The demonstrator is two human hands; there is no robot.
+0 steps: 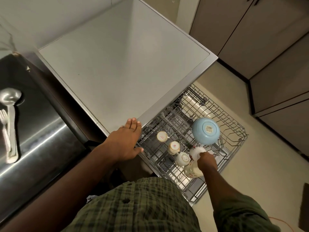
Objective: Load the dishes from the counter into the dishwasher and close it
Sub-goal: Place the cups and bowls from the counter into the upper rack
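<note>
Pale flooring (250, 164) runs under a pulled-out dishwasher rack (234, 124), which juts from below the grey counter (120, 72). At nine o'clock a steel sink (33, 131) holds a ladle (10, 97) and a fork (4, 124).

Rack contents: a light-blue bowl (205, 130) lies upside down at the rack's three o'clock side, label showing. Three small cream cups (173, 148) sit inverted in a diagonal row toward the rack's seven o'clock side.

Right hand (206, 159) — fingers closed on a white floral cup (196, 152), held just below the bowl and beside the nearest cream cup. Another floral cup (192, 170) lies tilted at the wrist; contact with it cannot be judged.

Left hand (128, 141) — spread flat, fingers apart, resting on the counter's corner at the rack's edge, gripping nothing.
</note>
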